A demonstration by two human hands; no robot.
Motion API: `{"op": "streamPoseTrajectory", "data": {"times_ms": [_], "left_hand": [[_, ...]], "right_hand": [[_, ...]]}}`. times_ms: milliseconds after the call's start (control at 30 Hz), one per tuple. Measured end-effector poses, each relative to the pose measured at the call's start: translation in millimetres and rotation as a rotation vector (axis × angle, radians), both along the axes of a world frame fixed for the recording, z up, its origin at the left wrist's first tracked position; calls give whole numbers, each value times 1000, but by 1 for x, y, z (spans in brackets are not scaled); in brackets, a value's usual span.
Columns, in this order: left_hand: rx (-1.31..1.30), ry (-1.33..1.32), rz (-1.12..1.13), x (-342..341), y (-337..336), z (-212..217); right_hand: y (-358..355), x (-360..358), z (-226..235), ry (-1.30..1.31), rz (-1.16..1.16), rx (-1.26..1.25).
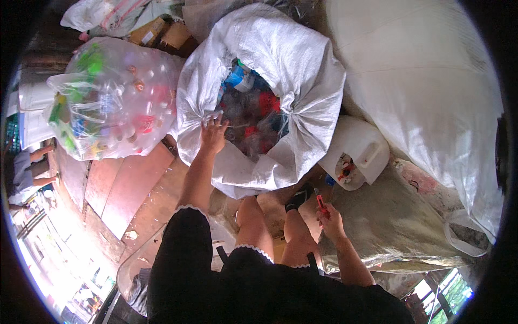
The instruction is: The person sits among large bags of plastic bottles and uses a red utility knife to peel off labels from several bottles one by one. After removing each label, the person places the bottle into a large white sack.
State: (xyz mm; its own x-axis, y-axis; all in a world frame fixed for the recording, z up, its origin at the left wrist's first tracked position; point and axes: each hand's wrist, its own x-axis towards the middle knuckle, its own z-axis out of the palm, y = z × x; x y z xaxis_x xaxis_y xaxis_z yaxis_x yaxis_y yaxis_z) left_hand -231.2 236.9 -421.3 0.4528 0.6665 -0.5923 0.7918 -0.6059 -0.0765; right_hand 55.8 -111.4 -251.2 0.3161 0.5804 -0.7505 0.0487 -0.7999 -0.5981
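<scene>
A big white woven sack point(313, 59) stands in front of me with its mouth wide and its rim folded outward. Inside lie plastic bottles point(243, 81), some with blue labels and some red; the deeper ones are dim. My left hand point(214, 135) reaches to the near left of the sack's mouth, fingers spread over the folded rim, nothing visible in them. Lower right, apart from the sack, my right hand point(331, 222) is closed around a small tool with a red handle point(322, 204). The tool's tip is too small to make out.
Left of the sack sits a clear bag of bottles point(121, 102). To the right are a cut-open white jug point(359, 154) holding small pieces and a huge white sack point(415, 81). Cardboard boxes point(167, 35) lie behind. Another person point(27, 173) is at far left.
</scene>
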Motion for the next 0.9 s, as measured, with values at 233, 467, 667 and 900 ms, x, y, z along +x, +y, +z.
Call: {"op": "streamPoseTrajectory", "data": {"times_ms": [233, 467, 667, 900], "left_hand": [[52, 405, 149, -134, 16, -120], [413, 300, 670, -218, 7, 33], [488, -350, 986, -320, -91, -72], [-1141, -1898, 1866, -120, -101, 41]], "right_hand": [[18, -3, -25, 3, 30, -28], [76, -28, -12, 37, -36, -66], [112, -55, -14, 101, 64, 118], [183, -66, -59, -309, 759, -160]]}}
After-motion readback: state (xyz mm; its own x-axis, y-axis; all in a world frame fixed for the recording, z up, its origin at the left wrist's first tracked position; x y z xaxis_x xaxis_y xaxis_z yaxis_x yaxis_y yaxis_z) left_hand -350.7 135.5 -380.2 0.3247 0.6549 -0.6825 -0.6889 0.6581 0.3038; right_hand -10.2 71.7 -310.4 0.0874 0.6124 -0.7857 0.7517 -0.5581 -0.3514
